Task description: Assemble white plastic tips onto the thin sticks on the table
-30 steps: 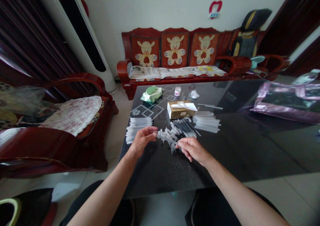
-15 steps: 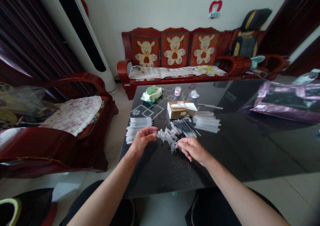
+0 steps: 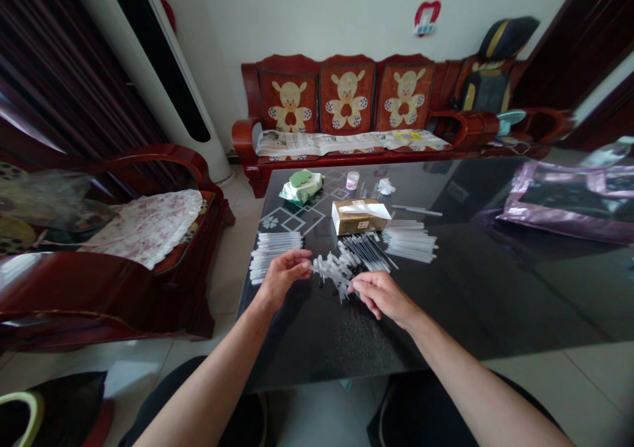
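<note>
My left hand (image 3: 286, 274) is closed in a pinch on one end of a thin translucent tube (image 3: 333, 276). The fingers of my right hand (image 3: 380, 292) are pinched at the tube's other end, so it spans the gap between both hands. Behind and below it lies a heap of small whitish plastic pieces (image 3: 341, 262), partly covered by the hands. A bundle of dark thin sticks (image 3: 369, 251) adjoins the heap. White tubes (image 3: 276, 245) lie in a row beyond my left hand, and a second pile of pale tubes (image 3: 410, 241) rests at the right.
On the dark glossy table (image 3: 446, 288) stand a tissue box (image 3: 360, 222), a green wipes pack (image 3: 301, 186), a small white jar (image 3: 352, 181) and a crumpled tissue (image 3: 386, 186). A purple-edged plastic package (image 3: 569, 203) lies at the right. A wooden sofa (image 3: 341, 150) is behind.
</note>
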